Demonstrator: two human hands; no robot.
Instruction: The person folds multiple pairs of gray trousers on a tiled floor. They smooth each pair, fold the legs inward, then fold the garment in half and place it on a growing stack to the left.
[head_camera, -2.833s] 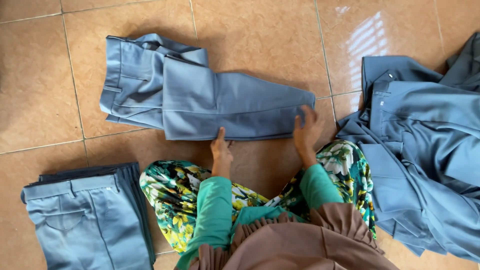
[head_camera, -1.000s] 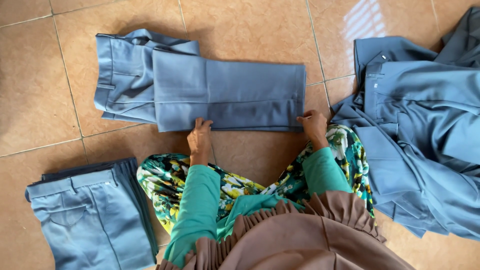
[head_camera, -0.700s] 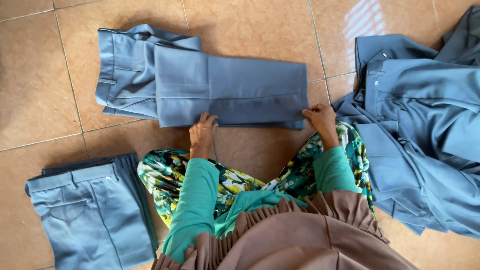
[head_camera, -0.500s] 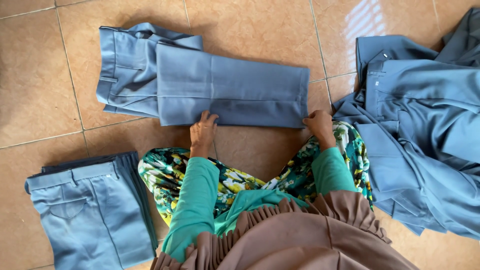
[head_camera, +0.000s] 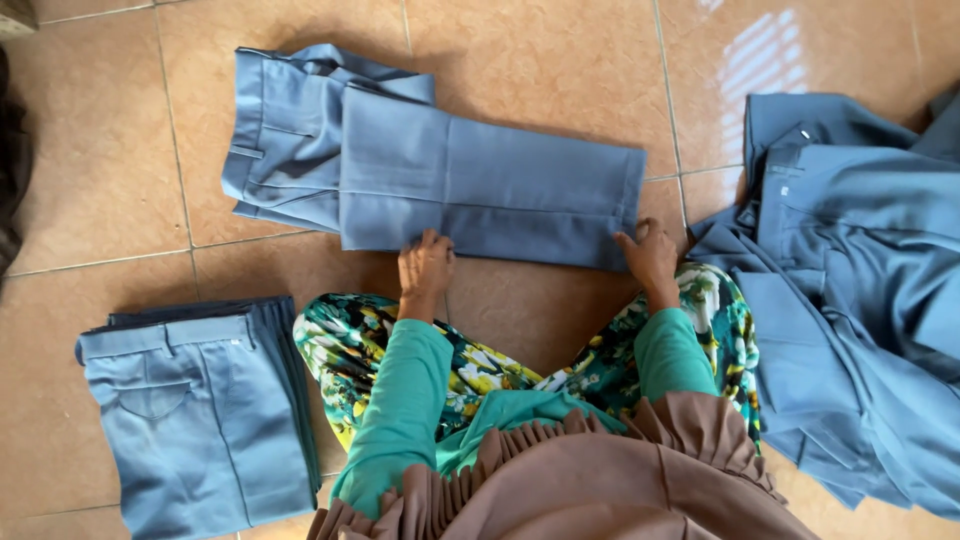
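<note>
A pair of grey-blue trousers (head_camera: 450, 180) lies on the tiled floor in front of me, its legs folded back over the waist part at the left. My left hand (head_camera: 424, 270) rests on the near edge of the folded legs, around the middle, fingers curled onto the cloth. My right hand (head_camera: 650, 258) presses the near right corner of the fold. Both arms wear green sleeves.
A stack of folded grey-blue trousers (head_camera: 200, 410) sits at the lower left. A loose heap of unfolded grey-blue trousers (head_camera: 850, 290) lies at the right. My knees in green floral cloth (head_camera: 480, 360) are just behind my hands. The floor is orange-brown tile (head_camera: 540, 60).
The trouser legs were straightened and flattened into a neat rectangle. My left hand slid left along the near edge and my right hand moved to the right corner.
</note>
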